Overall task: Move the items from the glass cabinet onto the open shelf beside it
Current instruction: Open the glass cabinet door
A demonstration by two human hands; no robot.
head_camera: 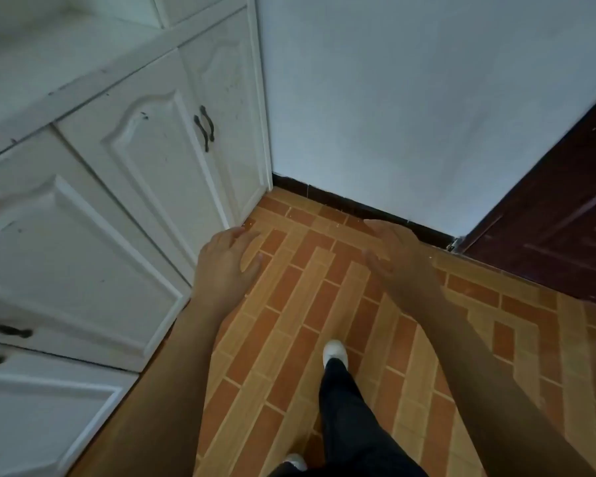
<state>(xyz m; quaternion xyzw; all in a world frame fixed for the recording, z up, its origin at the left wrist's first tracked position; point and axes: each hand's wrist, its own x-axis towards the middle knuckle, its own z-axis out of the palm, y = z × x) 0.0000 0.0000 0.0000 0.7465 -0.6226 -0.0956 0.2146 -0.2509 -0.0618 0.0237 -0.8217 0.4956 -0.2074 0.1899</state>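
Note:
My left hand (226,258) hangs over the tiled floor just in front of the white lower cabinet (145,160), fingers relaxed and holding nothing. My right hand (396,251) reaches forward over the floor near the wall's dark skirting, fingers straight and empty. The cabinet's paneled doors are closed, with dark handles (204,127). Its white countertop (49,63) runs along the upper left. No glass cabinet, open shelf or items to move are in view.
A white wall (410,98) stands ahead with a black skirting (351,208). A dark brown door (558,218) is at the right. Orange and tan floor tiles (307,304) spread below. My leg in dark trousers and a white shoe (335,352) step forward.

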